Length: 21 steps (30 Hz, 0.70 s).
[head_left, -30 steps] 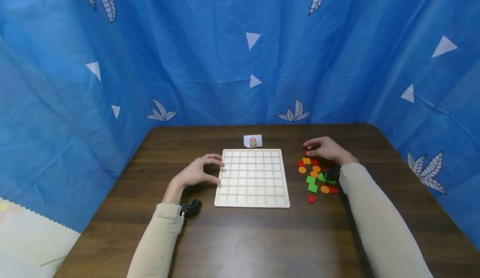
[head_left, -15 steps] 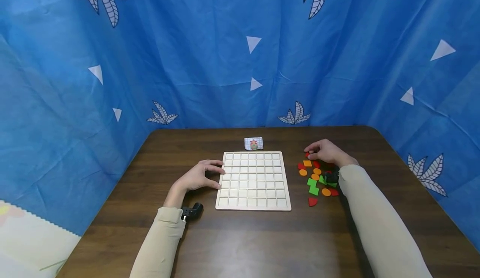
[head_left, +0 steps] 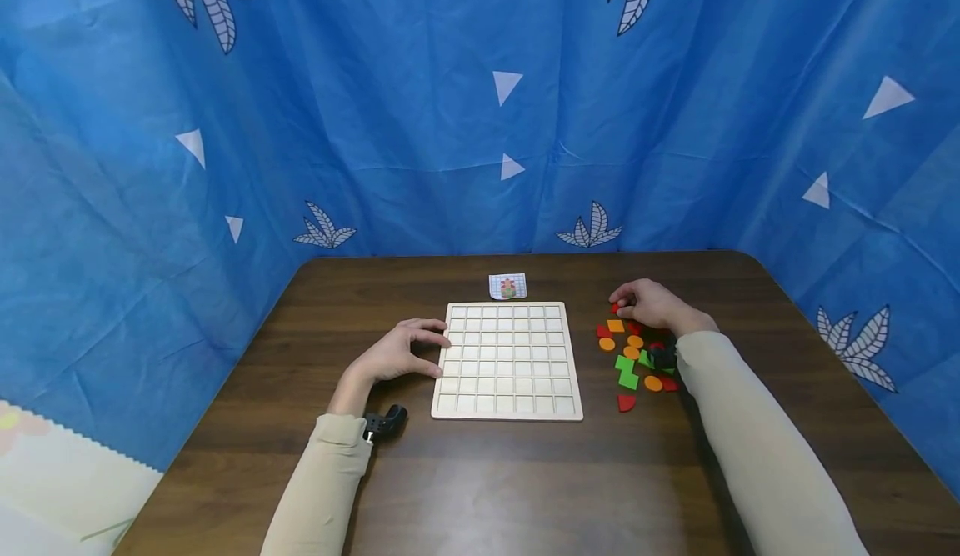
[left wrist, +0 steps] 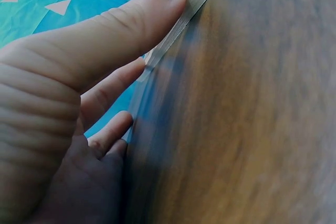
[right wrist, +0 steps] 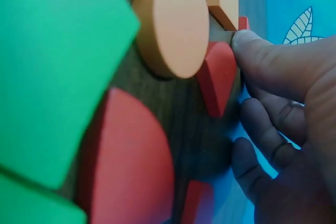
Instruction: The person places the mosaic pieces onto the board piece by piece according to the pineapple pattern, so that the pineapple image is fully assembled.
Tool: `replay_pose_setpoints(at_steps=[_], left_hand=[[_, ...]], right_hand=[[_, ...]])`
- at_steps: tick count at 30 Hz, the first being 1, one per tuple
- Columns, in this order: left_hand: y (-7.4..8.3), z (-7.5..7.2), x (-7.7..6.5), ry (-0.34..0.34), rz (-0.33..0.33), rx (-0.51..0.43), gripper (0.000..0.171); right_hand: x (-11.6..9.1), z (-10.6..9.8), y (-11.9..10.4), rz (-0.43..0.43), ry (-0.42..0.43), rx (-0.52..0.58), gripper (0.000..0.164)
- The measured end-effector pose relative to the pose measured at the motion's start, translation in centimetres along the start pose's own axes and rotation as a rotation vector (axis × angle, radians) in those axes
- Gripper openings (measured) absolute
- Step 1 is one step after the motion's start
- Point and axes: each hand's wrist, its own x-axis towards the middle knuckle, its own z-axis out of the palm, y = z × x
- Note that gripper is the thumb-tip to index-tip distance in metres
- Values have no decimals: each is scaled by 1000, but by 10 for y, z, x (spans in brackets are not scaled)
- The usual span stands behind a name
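A pale wooden grid board (head_left: 506,362) lies flat on the dark table. My left hand (head_left: 397,352) rests at its left edge, thumb and fingers spread; in the left wrist view the thumb (left wrist: 131,22) touches the board's side (left wrist: 197,3). On the right, my right hand (head_left: 654,302) reaches over the far end of a cluster of coloured pieces. Its thumb and index finger pinch a small red piece (head_left: 616,308), mostly hidden behind the thumb in the right wrist view. Near those fingers are an orange square (head_left: 615,326) and a red rounded piece (right wrist: 218,74).
Several green squares (head_left: 628,381), orange discs (head_left: 653,383) and red pieces lie loose between the board and the right forearm. One red quarter-round (head_left: 626,403) sits nearest the front. Behind the board is a small printed card (head_left: 507,287). A blue curtain (head_left: 450,122) backs the table.
My right thumb and index finger have drawn together on the small red piece. The left hand stays at the board's edge. The head view has shifted slightly.
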Motion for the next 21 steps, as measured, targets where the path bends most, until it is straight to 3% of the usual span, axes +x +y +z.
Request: replay_pose_setpoints(at_steps=[15, 21], left_hand=[[-2, 2, 1, 2, -19, -22, 41], [-2, 1, 2, 8, -30, -24, 41]], right_hand=[[-2, 3, -10, -16, 0, -70, 29], [1, 3, -23, -71, 40, -64, 29]])
